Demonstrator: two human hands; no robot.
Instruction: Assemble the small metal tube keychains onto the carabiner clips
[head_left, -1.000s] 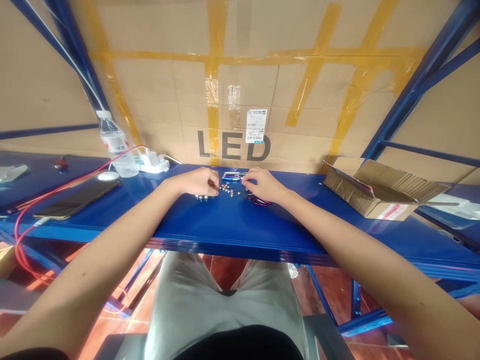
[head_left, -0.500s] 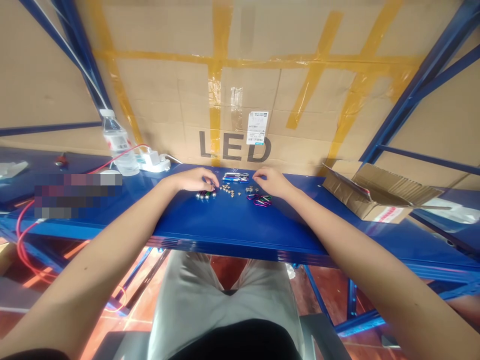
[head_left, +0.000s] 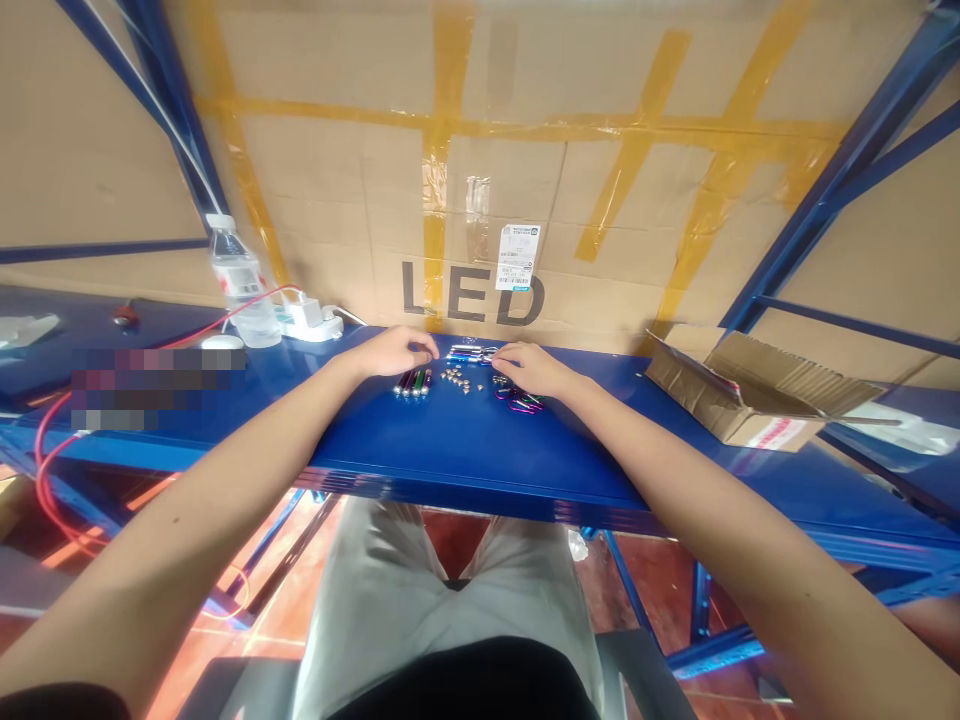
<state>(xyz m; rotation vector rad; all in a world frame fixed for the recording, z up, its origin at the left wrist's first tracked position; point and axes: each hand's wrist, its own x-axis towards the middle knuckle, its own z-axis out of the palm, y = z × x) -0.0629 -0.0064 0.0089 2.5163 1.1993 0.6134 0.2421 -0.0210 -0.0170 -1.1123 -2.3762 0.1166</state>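
Both my hands rest at the far side of a blue metal shelf (head_left: 480, 450). My left hand (head_left: 397, 352) lies with fingers curled, just behind a short row of small coloured cylinders (head_left: 412, 383); whether it grips anything is hidden. My right hand (head_left: 529, 366) has its fingers bent down over purple carabiner clips (head_left: 521, 402). Between the hands lie several tiny metal pieces (head_left: 454, 377) and a blue and silver bundle (head_left: 469, 353).
A taped cardboard sheet marked LED (head_left: 469, 292) stands behind the shelf. At the left are a water bottle (head_left: 238, 285), a white power strip (head_left: 311, 320) with a red cable (head_left: 52, 440). An open cardboard box (head_left: 757, 395) sits at the right.
My left hand has drawn back a little, uncovering the row of small cylinders. My right hand moved right off the tiny pieces, then came back over the purple clips.
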